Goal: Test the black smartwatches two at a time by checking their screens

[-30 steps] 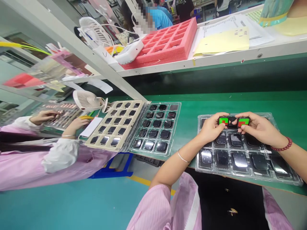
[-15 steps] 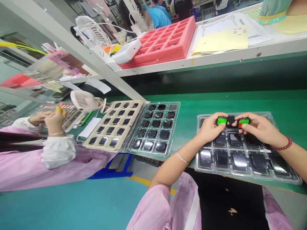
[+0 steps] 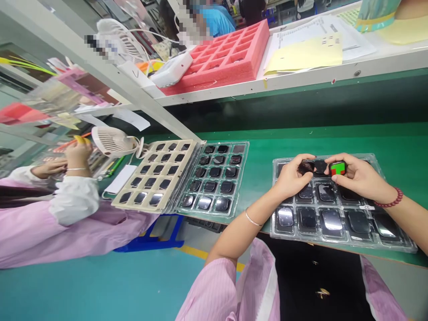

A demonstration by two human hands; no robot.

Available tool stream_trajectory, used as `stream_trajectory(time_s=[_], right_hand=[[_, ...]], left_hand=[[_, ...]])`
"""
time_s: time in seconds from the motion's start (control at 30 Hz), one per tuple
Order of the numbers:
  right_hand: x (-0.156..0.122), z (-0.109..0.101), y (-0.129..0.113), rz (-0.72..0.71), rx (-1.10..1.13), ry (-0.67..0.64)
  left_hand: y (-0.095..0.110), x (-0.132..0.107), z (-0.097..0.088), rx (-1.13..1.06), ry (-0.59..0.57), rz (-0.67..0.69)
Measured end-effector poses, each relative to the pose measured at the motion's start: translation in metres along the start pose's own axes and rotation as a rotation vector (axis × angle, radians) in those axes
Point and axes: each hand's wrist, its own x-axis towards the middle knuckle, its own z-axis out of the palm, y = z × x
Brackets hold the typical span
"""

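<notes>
Your left hand (image 3: 293, 177) was clamped on a black square screen (image 3: 306, 167), and your right hand (image 3: 360, 173) pinched a screen with a green-and-red patch (image 3: 338, 168) by its edges. Both hung over the 12 o'clock row of the clear plastic tray (image 3: 369, 239) at your 2 o'clock.

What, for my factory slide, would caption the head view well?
Left hand and right hand hold black panels, one with green-and-red film, above a clear plastic tray on a green workbench.
</notes>
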Motion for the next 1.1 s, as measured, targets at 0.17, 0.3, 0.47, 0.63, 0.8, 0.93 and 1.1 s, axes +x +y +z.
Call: stream_trajectory(time_s=[0.17,0.3,0.47,0.63,0.8,0.93,1.1], right_hand=[[-0.0006,-0.0013,0.0005,0.003,-0.001,0.013],[-0.0018,-0.0015,0.001,0.007,0.008,0.001],[-0.0018,-0.0001,0.0041,-0.007,0.036,-0.031],[0.0012,0.0012,0.0087,0.019,0.095,-0.051],[0.0012,0.0014,0.0099,0.014,0.106,-0.042],[0.0001,0.0004,0.0093,0.006,0.066,-0.019],[0.0002,0.0005,0.0091,-0.021,0.076,-0.046]], left_hand=[[0.0003,0.0005,0.0007,-0.003,-0.004,-0.045],[-0.0007,0.0008,0.001,-0.011,-0.008,-0.045],[-0.001,0.0011,0.0012,-0.004,0.009,-0.037],[-0.0021,0.0024,0.001,0.002,0.022,-0.04],[-0.002,0.0017,0.0009,-0.031,0.009,-0.036],[0.0007,0.0014,0.0006,-0.093,-0.004,-0.017],[0.001,0.0017,0.0003,-0.096,0.003,-0.019]])
